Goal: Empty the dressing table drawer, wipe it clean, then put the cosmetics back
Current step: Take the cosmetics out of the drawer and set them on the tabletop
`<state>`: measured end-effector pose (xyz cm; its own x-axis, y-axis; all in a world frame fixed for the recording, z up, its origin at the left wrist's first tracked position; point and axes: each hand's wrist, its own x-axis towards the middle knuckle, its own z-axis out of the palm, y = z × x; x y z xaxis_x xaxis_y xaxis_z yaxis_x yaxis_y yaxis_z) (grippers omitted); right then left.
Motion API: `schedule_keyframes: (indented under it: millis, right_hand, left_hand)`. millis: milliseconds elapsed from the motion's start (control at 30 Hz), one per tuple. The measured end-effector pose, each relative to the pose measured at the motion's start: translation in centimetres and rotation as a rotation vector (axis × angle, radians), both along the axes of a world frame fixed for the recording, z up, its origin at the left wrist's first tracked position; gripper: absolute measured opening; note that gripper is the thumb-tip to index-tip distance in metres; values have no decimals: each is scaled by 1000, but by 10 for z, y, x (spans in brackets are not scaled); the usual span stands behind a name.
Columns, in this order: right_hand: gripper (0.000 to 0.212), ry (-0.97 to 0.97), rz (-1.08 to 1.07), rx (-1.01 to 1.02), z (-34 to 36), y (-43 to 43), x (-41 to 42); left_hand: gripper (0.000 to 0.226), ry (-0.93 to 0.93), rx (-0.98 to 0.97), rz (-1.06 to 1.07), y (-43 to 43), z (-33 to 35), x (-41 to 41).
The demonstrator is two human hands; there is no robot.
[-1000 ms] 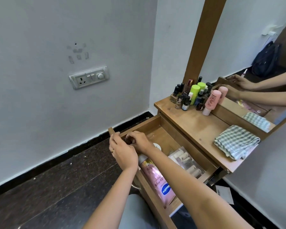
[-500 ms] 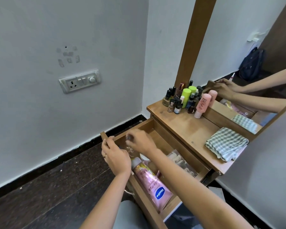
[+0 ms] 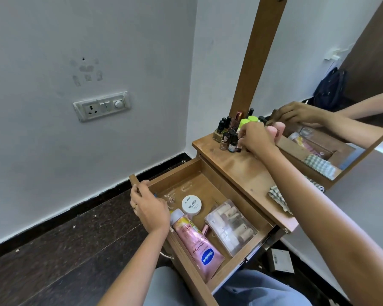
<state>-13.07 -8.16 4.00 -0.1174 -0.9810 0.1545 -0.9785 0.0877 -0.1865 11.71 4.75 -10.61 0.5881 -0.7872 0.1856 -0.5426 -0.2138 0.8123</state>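
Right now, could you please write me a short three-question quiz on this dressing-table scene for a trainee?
1. True or false: the pink Vaseline tube lies inside the open wooden drawer.
2. The left hand holds: A the drawer's front edge; B a green checked cloth; C a round white jar.
3. Fill in: the right hand is at the small nail-polish bottles standing on the wooden ____.
Key: 1 true; 2 A; 3 tabletop.

Drawer (image 3: 175,173) open. Left hand (image 3: 149,206) grips its front edge. Right hand (image 3: 255,138) pinches a small bottle (image 3: 239,147) on the worktop (image 3: 241,171). Pink tube (image 3: 197,241), white jar (image 3: 191,204) and clear box (image 3: 230,226) lie inside.
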Motion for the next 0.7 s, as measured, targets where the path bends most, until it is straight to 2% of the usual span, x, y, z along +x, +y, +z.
schedule_keyframes:
  millis: [233,700]
  right_hand:
    - [15,237,-92,-78,-13,-12,-4]
    - [18,359,-122,-68,-22,-19,0]
  left_hand:
    - [46,-5,-5,-6,0,-1,1]
    - [45,5,2,17,0,1,-1]
